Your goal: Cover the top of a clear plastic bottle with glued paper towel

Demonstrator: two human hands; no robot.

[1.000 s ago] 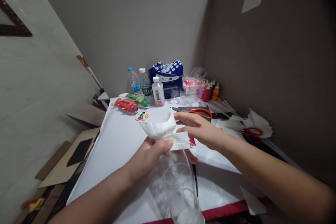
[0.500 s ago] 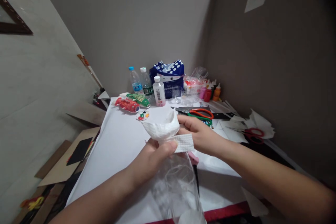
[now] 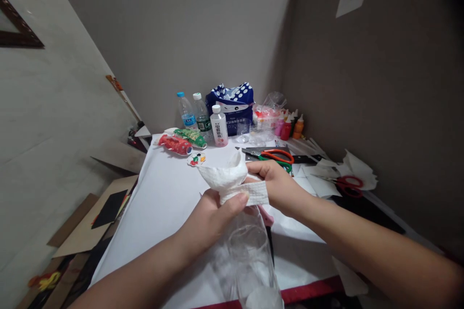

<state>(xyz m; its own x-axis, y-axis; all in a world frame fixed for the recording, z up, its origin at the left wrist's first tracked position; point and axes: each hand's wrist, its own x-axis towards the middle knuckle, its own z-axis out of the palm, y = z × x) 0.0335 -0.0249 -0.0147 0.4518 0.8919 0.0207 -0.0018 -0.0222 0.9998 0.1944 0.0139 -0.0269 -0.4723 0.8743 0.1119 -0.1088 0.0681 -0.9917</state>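
White textured tissue (image 3: 226, 176) forms a cup shape at the top of a clear plastic bottle (image 3: 250, 251), which slants down toward me. A narrow tissue strip (image 3: 259, 193) crosses below that cup, its free end pointing right. My left hand (image 3: 223, 207) is closed around the strip and the bottle's upper end, thumb pressed on the strip. Behind the tissue, on its right side, my right hand (image 3: 273, 181) has its fingers curled at the strip; the fingertips are partly hidden. Something pink (image 3: 266, 216) shows beside the bottle.
Orange-and-green scissors (image 3: 277, 156) and a knife (image 3: 308, 159) lie beyond my right hand. Bottles, including a white-capped drink bottle (image 3: 219, 126), stand at the back beside a blue bag (image 3: 235, 116). Red and green wrapped bottles (image 3: 176, 145) lie left; red-handled scissors (image 3: 350, 186) lie right, among papers.
My left thumb has slid slightly right and up along the strip. The strip's free end has risen a little, and my right hand has barely shifted.
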